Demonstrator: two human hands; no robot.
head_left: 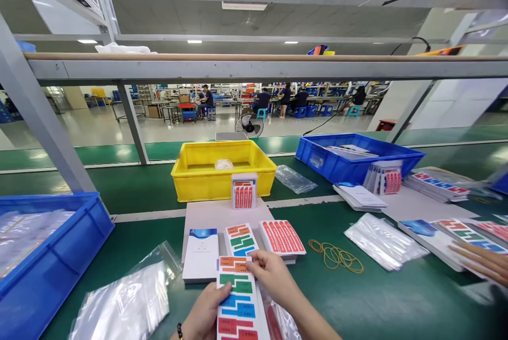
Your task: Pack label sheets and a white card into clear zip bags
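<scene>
My left hand (pixel 206 308) grips a sheet of coloured label stickers (pixel 237 297) by its left edge, thumb on top. At the upper right corner of that sheet, the fingers of my right hand (pixel 273 274) are closed in a pinch. Under my right wrist lies clear plastic (pixel 286 324) with something red showing in it. Just beyond my hands are a pile of white booklets with a blue top (pixel 201 258), a stack of coloured sticker sheets (pixel 241 238) and a stack of red-striped sheets (pixel 282 236).
A yellow bin (pixel 224 178) stands behind a filled clear pouch (pixel 244 194). Blue bins (pixel 51 276) flank the bench. Clear bags (pixel 127 303) lie at front left, rubber bands (pixel 337 256) at right. Another person's hand (pixel 482 260) rests on papers at far right. A shelf beam (pixel 254 69) crosses overhead.
</scene>
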